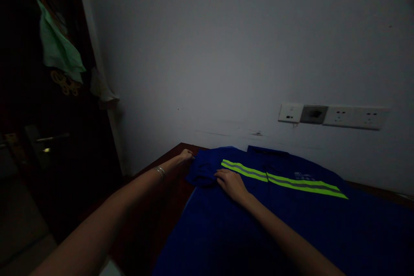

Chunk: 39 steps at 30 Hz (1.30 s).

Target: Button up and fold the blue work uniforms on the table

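Observation:
A dark blue work shirt [223,228] lies spread out, its collar toward the wall. A yellow-green reflective band [284,182] with a grey stripe crosses its chest, and small pale lettering shows above the band. My left hand [186,155], with a bracelet on the wrist, is closed at the outer corner of the short sleeve [204,167], pinching its edge. Flat on the shirt beside the sleeve's lower end rests my right hand [232,184], its fingers touching the cloth near the band's left end. The shirt's lower part fades into shadow.
Under the shirt is a dark reddish-brown table [158,211], set against a pale wall [194,51]. Sockets and switches [339,116] line the wall at right. At left stands a dark door [64,138] with a handle [51,138] and a hanging green cloth [60,45].

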Each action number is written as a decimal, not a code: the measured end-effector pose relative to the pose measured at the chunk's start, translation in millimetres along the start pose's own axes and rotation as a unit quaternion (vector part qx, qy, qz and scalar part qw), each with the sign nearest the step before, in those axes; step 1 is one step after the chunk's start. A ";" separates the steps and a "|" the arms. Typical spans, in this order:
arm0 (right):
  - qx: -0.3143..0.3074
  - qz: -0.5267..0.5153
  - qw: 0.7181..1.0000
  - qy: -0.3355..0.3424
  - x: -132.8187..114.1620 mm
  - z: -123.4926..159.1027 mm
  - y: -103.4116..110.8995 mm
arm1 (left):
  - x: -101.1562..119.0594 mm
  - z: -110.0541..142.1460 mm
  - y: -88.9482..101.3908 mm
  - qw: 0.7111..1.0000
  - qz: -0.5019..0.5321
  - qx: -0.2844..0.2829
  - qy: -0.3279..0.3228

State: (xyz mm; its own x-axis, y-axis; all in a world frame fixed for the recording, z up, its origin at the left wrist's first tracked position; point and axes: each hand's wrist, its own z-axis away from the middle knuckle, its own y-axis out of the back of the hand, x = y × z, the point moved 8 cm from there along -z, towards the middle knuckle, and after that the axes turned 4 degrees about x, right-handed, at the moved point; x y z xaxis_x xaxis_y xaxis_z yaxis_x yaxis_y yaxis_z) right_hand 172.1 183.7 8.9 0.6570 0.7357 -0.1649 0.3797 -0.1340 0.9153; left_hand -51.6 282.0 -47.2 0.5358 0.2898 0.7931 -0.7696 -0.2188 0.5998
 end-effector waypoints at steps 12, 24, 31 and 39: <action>-0.048 -0.100 0.994 -0.004 20.3 -19.9 23.5 | 107.5 -12.7 75.0 0.995 -0.052 -0.016 -0.080; 0.103 -0.456 0.837 -0.286 32.5 -60.3 143.1 | 278.3 71.7 51.1 0.965 -0.039 -0.110 -0.235; 0.075 -0.447 0.847 -0.276 33.3 -56.8 163.7 | 310.7 97.3 14.2 0.964 -0.023 -0.103 -0.245; 0.085 -0.390 0.859 -0.322 48.5 -51.3 171.4 | 320.9 119.0 -2.1 0.951 0.001 -0.117 -0.285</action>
State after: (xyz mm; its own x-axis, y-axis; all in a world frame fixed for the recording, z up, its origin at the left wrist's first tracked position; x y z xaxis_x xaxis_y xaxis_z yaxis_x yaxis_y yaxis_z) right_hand 235.7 230.4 176.6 0.3627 0.1335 -0.9223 0.9213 0.0976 0.3764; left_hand 163.2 264.6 218.6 0.5839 -0.2772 0.7630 -0.7916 0.0142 0.6109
